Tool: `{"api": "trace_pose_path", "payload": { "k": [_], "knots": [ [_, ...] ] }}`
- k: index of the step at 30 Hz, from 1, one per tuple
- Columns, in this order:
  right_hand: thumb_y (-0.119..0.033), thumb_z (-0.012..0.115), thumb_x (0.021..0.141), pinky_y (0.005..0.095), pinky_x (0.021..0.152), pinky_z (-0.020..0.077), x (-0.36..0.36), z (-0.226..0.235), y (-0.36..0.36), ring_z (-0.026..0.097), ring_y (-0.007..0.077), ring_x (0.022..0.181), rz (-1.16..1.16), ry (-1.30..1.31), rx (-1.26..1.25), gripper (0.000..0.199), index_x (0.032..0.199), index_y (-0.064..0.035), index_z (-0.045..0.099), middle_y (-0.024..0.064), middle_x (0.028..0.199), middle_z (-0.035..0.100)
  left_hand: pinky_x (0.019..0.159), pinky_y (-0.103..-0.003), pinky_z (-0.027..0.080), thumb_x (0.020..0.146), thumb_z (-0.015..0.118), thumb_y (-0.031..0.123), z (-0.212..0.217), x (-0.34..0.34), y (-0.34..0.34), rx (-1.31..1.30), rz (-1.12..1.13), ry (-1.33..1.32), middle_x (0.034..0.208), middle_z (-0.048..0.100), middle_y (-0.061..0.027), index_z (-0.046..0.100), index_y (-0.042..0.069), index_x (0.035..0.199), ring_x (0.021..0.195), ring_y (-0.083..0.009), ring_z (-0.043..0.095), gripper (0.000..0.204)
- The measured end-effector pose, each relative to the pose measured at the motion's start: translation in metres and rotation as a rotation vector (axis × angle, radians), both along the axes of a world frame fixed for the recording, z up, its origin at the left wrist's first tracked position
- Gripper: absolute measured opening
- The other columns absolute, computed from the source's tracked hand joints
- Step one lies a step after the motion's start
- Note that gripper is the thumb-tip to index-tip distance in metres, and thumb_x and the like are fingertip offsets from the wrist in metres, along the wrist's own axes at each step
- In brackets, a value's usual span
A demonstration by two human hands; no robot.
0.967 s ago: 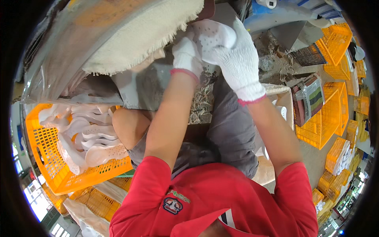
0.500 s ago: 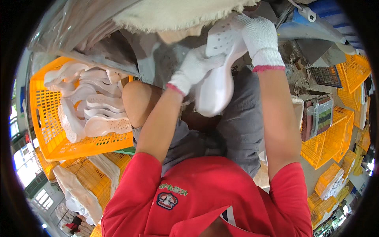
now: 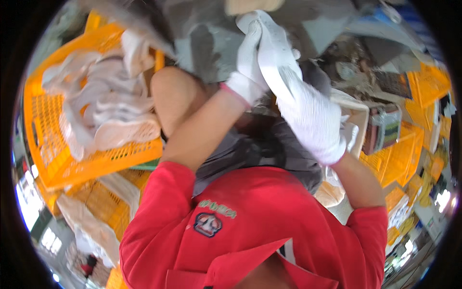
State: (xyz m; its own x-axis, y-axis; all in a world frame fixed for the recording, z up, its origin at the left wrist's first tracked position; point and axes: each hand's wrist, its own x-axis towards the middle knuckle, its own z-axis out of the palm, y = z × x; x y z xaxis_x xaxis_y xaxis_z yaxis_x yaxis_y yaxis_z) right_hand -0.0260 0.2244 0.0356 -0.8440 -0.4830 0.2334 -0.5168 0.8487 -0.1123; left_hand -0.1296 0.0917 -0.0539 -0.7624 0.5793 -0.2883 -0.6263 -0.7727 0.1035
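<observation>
A white shoe sole [image 3: 271, 45] is held up in front of me, lengthways, above my lap. My left hand [image 3: 246, 72], in a white knit glove, grips its left edge. My right hand [image 3: 313, 120], also gloved in white, wraps the sole's lower right side from below. Just above the sole, the bottom of a cream-coloured brush wheel [image 3: 248, 5] shows at the upper edge of the view. Behind the hands lies a grey machine surface [image 3: 202, 43]. My bare knee [image 3: 173, 96] and grey shorts [image 3: 260, 149] are under the hands.
An orange plastic crate [image 3: 96, 164] piled with several white soles [image 3: 120, 130] stands at my left. More orange crates [image 3: 402, 154] are stacked at the right, beside a small metal box [image 3: 382, 127]. Further crates and white bags lie at the lower left.
Both hands have come down from the brush wheel with the sole. The sole now stands lengthways between them, and the wheel has slid almost out of view.
</observation>
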Motion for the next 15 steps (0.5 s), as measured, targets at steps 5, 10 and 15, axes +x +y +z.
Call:
{"api": "trace_pose_path", "payload": {
  "k": [5, 10, 15],
  "knots": [
    [-0.01, 0.063, 0.09, 0.0402, 0.071, 0.0602, -0.032, -0.016, -0.037, 0.074, 0.0276, 0.084, -0.171, 0.053, -0.099, 0.06, 0.149, -0.0097, 0.057, 0.0121, 0.124, 0.072, 0.073, -0.05, 0.056, 0.11, 0.04, 0.055, -0.022, -0.04, -0.016, -0.113, 0.241, 0.086, 0.092, 0.067, -0.0094, 0.061, 0.008, 0.112, 0.081, -0.0321, 0.065, 0.052],
    [-0.015, 0.065, 0.092, 0.0418, 0.07, 0.0599, -0.066, -0.008, -0.039, 0.073, 0.033, 0.082, -0.275, -0.113, -0.017, 0.05, 0.141, -0.0163, 0.063, 0.0112, 0.107, 0.074, 0.076, -0.052, 0.058, 0.108, 0.037, 0.042, -0.035, -0.085, -0.008, -0.213, 0.172, 0.033, 0.096, 0.069, -0.0169, 0.063, 0.004, 0.116, 0.085, -0.0377, 0.067, 0.047],
    [-0.018, 0.066, 0.091, 0.0416, 0.058, 0.0568, -0.093, -0.018, -0.041, 0.071, 0.0292, 0.068, -0.135, 0.124, -0.089, 0.052, 0.143, -0.0192, 0.063, 0.0099, 0.09, 0.073, 0.073, -0.045, 0.059, 0.11, 0.038, 0.033, -0.009, -0.068, -0.009, -0.465, 0.326, -0.162, 0.097, 0.07, -0.0143, 0.066, 0.005, 0.116, 0.084, -0.031, 0.07, 0.04]
  ]
}}
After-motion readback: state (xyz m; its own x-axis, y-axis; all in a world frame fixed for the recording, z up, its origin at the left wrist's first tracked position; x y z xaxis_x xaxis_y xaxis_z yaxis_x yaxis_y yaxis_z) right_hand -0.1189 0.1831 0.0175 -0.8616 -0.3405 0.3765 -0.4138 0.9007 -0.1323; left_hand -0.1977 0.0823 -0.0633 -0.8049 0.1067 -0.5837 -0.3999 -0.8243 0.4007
